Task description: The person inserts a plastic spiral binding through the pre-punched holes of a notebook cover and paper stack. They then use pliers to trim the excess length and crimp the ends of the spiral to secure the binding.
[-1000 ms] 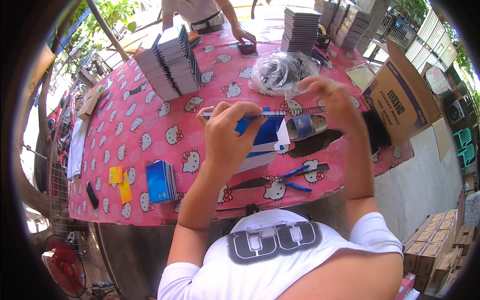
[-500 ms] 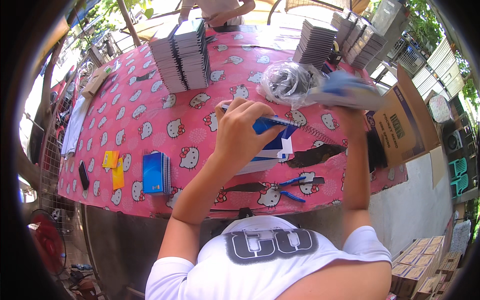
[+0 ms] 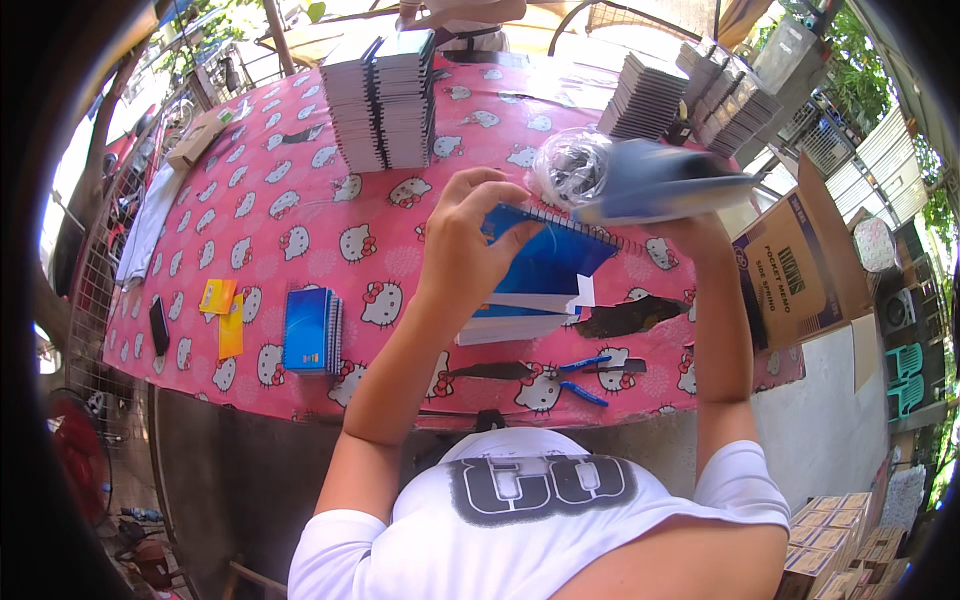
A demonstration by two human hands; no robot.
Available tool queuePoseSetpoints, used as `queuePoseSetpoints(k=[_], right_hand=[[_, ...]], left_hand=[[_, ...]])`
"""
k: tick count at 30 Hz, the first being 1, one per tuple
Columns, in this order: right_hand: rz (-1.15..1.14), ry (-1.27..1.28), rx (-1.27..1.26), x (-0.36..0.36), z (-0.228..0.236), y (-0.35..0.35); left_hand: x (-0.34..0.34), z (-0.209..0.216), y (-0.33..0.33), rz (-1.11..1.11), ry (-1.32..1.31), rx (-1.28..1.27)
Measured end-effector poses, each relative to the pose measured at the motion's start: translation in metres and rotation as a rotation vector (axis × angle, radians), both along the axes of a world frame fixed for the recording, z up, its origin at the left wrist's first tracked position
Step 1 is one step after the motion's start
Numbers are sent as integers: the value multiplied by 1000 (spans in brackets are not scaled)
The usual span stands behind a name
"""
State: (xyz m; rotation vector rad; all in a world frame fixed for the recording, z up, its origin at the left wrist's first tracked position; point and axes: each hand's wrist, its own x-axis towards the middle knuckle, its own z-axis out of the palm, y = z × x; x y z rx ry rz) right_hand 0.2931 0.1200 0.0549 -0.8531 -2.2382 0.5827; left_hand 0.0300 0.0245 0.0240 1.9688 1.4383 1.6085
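Note:
My left hand [image 3: 468, 230] grips a blue-covered notebook [image 3: 565, 248] by its upper left part, tilted over the table. A wire spiral runs along its top edge, with a short loose end [image 3: 630, 245] sticking out at the right. Below it lies a pile of white pages with blue covers [image 3: 512, 328]. My right hand [image 3: 692, 235] is closed under a bulky blue-grey object [image 3: 665, 188], held close to the spiral's right end; motion blur hides its kind. Blue-handled pliers [image 3: 584, 382] lie in front of the pile.
Tall spiral-notebook stacks stand at the back left [image 3: 380, 110] and back right [image 3: 642, 100]. A clear plastic bag [image 3: 572, 165] sits behind my right hand. Left are blue spiral notebooks [image 3: 308, 330], yellow cards [image 3: 230, 325] and a phone [image 3: 159, 327]. A carton [image 3: 800, 260] stands right; a person [image 3: 465, 15] is opposite.
The loose spiral end at the notebook's right has become much shorter. The blue-grey object has moved left and nearer the notebook, whose cover now shows more. The view has shifted slightly.

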Motion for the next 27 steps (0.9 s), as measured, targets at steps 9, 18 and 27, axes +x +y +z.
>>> queuePoseSetpoints(k=[9, 18, 27], right_hand=[[-280, -165, 52, -36, -10, 14], [-931, -429, -63, 51, -164, -14], [-449, -460, 60, 39, -208, -168]], left_hand=[[-15, -16, -1, -157, -540, -200], [-24, -17, 0, -331, -596, -213], [-1, -17, -35, -226, 81, 443]])
